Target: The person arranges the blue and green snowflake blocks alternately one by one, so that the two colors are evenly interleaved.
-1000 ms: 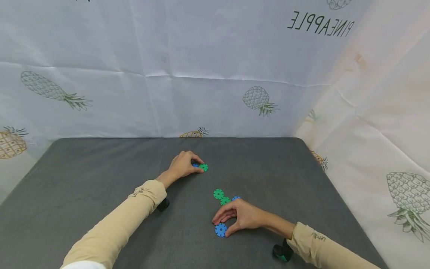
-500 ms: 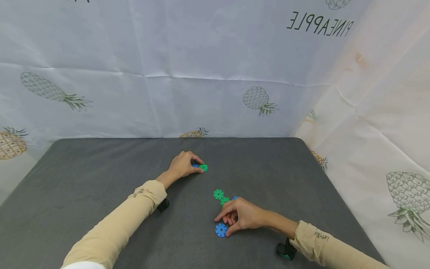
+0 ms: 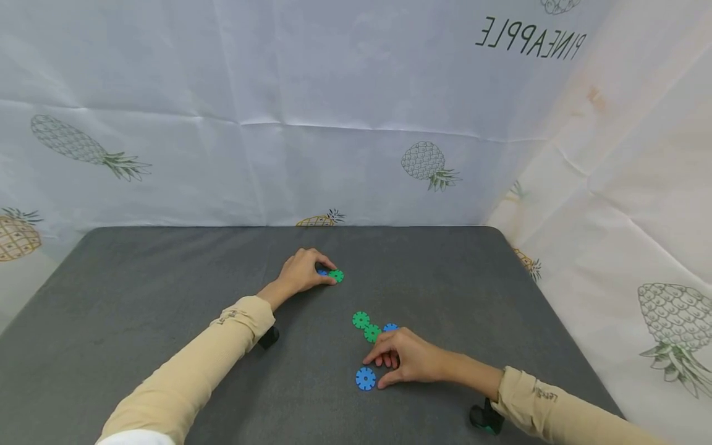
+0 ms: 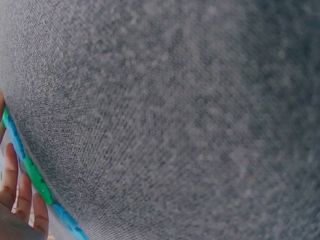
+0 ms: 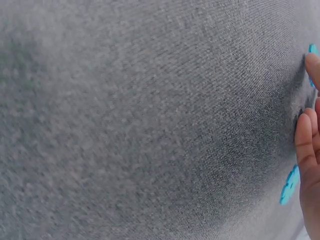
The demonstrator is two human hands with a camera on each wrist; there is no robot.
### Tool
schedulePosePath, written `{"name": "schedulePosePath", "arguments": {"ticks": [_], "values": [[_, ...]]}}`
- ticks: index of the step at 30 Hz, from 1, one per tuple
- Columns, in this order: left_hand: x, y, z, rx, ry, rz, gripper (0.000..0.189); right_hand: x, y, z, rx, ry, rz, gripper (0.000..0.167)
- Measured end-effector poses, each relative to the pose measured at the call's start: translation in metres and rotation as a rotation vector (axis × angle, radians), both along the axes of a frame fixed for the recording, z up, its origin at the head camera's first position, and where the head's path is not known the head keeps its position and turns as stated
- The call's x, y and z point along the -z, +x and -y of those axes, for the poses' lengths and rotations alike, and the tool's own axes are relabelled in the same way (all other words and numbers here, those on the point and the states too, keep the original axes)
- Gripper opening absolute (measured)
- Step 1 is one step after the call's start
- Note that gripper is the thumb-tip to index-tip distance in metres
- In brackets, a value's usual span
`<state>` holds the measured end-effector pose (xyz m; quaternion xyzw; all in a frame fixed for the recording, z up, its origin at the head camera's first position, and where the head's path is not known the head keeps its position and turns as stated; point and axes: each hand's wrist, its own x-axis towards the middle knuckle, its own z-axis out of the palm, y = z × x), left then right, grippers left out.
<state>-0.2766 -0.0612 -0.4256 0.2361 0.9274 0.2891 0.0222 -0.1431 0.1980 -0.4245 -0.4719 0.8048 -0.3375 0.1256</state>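
Note:
In the head view, my left hand (image 3: 299,272) is at the far middle of the table, thumb and index finger pinching a green notched disc (image 3: 336,276). A blue notched disc (image 3: 322,272) shows partly behind those fingers. The left wrist view has a row of blue and green discs (image 4: 37,181) along the fingers. My right hand (image 3: 414,358) is nearer the front with fingers loosely bent and nothing held. Just left of its thumb, a blue notched disc (image 3: 365,379) lies flat on the table. The right hand partly covers another blue disc (image 3: 391,327) behind it.
Two green notched discs (image 3: 361,320) lie edge to edge, just beyond the right hand. Dark grey cloth covers the table (image 3: 167,278). A white curtain printed with pineapples (image 3: 334,74) hangs behind the table and along its right side.
My right hand has let go of the near blue disc and drawn slightly right, leaving a small gap. The left hand keeps its place at the green disc.

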Motion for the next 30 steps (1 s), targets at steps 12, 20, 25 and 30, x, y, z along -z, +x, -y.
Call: {"name": "schedulePosePath", "arguments": {"ticks": [12, 20, 25, 30], "values": [[0.0017, -0.0018, 0.0011, 0.006, 0.018, -0.001, 0.026, 0.0000, -0.0028, 0.0069, -0.021, 0.029, -0.015, 0.038], [0.0031, -0.0019, 0.0021, 0.014, 0.025, -0.002, 0.025, -0.0011, -0.0056, 0.0087, -0.034, 0.094, 0.065, 0.037], [0.0026, -0.0020, 0.0020, 0.016, 0.024, 0.001, 0.025, -0.0023, -0.0079, 0.0094, -0.074, 0.103, 0.074, 0.034], [0.0022, -0.0034, 0.0013, 0.020, 0.016, 0.004, 0.026, -0.0016, -0.0094, 0.0093, -0.102, 0.094, 0.047, 0.029]]}}
